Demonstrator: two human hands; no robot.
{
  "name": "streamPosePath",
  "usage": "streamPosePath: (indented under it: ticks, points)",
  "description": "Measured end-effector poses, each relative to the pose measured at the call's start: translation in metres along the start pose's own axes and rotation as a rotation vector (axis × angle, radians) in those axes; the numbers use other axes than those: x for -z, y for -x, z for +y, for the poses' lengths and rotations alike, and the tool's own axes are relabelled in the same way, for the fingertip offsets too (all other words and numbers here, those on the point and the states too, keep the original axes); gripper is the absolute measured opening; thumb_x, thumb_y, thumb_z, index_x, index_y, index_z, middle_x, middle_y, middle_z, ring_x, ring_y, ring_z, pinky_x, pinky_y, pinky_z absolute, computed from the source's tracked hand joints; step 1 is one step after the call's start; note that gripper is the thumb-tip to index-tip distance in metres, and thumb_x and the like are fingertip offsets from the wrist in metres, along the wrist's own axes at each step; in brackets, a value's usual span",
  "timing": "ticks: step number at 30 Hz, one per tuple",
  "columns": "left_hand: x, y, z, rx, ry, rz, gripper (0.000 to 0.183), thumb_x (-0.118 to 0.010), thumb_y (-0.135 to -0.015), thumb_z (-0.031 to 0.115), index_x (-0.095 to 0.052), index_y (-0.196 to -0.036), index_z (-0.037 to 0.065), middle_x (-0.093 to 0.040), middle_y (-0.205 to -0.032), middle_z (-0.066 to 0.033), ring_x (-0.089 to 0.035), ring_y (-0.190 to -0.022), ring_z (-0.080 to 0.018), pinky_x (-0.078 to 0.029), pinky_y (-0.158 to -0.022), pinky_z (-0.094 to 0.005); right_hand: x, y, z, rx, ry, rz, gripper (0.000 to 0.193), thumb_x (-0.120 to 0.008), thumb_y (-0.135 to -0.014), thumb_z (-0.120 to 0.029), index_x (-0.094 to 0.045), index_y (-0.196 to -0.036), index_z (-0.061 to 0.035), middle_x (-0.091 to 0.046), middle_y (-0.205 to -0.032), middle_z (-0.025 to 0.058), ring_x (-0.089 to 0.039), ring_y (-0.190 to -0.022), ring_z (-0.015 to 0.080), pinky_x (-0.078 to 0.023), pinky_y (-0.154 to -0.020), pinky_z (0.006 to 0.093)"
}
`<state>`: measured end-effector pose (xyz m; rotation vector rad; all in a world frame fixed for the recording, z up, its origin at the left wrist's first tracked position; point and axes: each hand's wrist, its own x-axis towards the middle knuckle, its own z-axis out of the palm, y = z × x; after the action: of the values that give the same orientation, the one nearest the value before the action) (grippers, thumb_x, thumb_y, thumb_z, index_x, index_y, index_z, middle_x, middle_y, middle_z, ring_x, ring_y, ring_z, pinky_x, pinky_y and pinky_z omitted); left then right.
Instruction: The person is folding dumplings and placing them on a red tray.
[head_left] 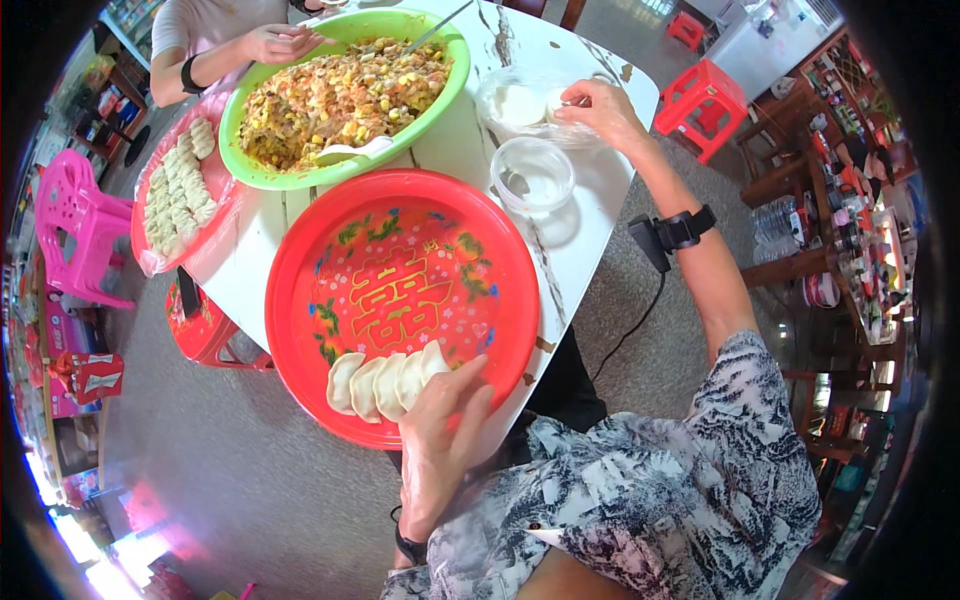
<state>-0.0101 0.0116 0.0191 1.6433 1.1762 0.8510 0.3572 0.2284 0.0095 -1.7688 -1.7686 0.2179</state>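
Observation:
My left hand (440, 440) rests on the near rim of a round red tray (400, 230), fingers touching the end of a short row of white dumplings (385, 382). My right hand (600, 108) reaches far across the white table (590, 235) into a clear plastic bag of round dough wrappers (520, 103), fingertips pinched on a wrapper. A big green bowl (455, 85) of chopped yellow and pink filling (340, 100) with a white spoon (350, 152) stands behind the red tray.
A small clear bowl of water (535, 175) sits between tray and bag. Another person's hand (280, 42) is at the far side by the green bowl. A second red tray of dumplings (180, 185) lies at the left. Red stools (705, 100) and a pink chair (75, 225) surround the table.

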Motion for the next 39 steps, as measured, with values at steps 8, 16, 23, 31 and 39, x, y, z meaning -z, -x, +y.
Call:
streamPosePath:
  ticks: [8,16,23,31,39]
  points:
    - [-0.003,-0.001,0.001,0.006,0.014,-0.028,0.028,-0.064,-0.087,0.003,-0.063,-0.115,0.001,-0.064,-0.087,-0.0079,-0.063,-0.076,-0.0121,-0.049,-0.069,-0.0242,0.0,-0.001,0.012,-0.13,-0.126,-0.028,0.021,-0.068,-0.079,-0.018,-0.07,-0.089,0.0002,-0.063,-0.069,0.0052,-0.057,-0.062,0.0118,-0.044,-0.057,0.027]
    - [-0.007,-0.001,0.005,0.005,0.04,-0.051,0.026,-0.061,-0.09,0.005,-0.061,-0.116,0.0,-0.064,-0.089,-0.0066,-0.063,-0.077,-0.0114,-0.05,-0.071,-0.0243,0.005,0.002,0.029,-0.317,-0.59,0.112,0.022,-0.063,-0.086,-0.02,-0.067,-0.093,0.0001,-0.064,-0.079,0.0036,-0.061,-0.071,0.0123,-0.051,-0.065,0.0271]
    - [-0.014,-0.01,0.001,0.12,0.43,-0.047,0.03,-0.059,-0.09,0.004,-0.059,-0.12,0.001,-0.065,-0.1,-0.0086,-0.062,-0.096,-0.0133,-0.048,-0.085,-0.0263,0.022,0.017,0.028,-0.395,-0.988,0.266,0.021,-0.058,-0.089,-0.02,-0.055,-0.103,-0.0033,-0.061,-0.094,0.0057,-0.062,-0.086,0.015,-0.051,-0.08,0.0314]
    - [-0.025,-0.033,0.024,0.121,0.912,-0.136,0.04,-0.046,-0.098,0.013,-0.041,-0.134,-0.005,-0.053,-0.128,-0.0183,-0.054,-0.119,-0.027,-0.044,-0.099,-0.0369,0.038,0.062,-0.043,-0.215,-1.176,-0.017,0.016,-0.054,-0.093,-0.019,-0.055,-0.102,-0.0066,-0.06,-0.094,0.0025,-0.06,-0.087,0.013,-0.051,-0.081,0.0304]
    - [-0.036,-0.046,0.023,0.072,1.318,-0.108,0.06,-0.041,-0.101,0.033,-0.019,-0.147,0.0,-0.024,-0.15,-0.0179,-0.026,-0.139,-0.0313,-0.025,-0.114,-0.0439,0.027,0.133,-0.151,0.126,-0.907,-0.407,0.009,-0.061,-0.089,-0.008,-0.062,-0.096,-0.0027,-0.065,-0.1,0.0025,-0.06,-0.088,0.0097,-0.049,-0.08,0.0253]
